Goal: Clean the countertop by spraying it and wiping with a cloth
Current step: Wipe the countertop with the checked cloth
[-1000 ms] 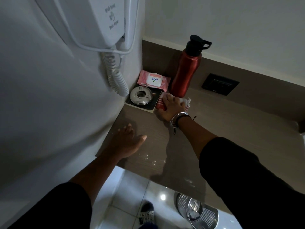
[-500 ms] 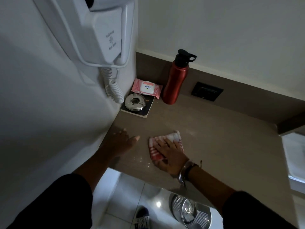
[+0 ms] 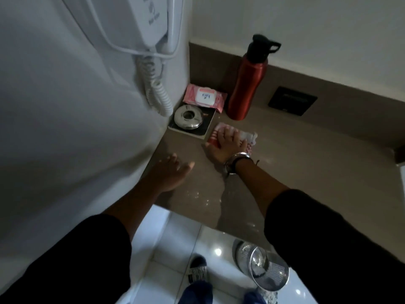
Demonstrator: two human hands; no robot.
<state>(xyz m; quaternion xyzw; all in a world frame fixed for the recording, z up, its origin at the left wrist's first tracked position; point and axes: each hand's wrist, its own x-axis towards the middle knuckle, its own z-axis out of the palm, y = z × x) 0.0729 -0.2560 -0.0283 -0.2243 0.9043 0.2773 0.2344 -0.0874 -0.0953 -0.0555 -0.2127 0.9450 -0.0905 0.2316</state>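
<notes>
The brown countertop (image 3: 295, 163) runs from the left wall to the right. My right hand (image 3: 225, 145) presses flat on a red-and-white striped cloth (image 3: 249, 137) near the back left corner, just in front of the red bottle. My left hand (image 3: 171, 172) rests flat on the counter by the left wall, fingers apart, holding nothing. Small wet specks glint on the counter near its front edge. No spray bottle is in view.
A red water bottle with a black cap (image 3: 247, 84) stands at the back. A pink wipes pack (image 3: 203, 97) and a metal dish on a square tray (image 3: 189, 117) fill the corner. A wall hair dryer with coiled cord (image 3: 157, 88) hangs at left. A metal bin (image 3: 263, 266) stands below.
My right hand slid the cloth from the counter's front edge back toward the tray and bottle. My left hand stayed in place.
</notes>
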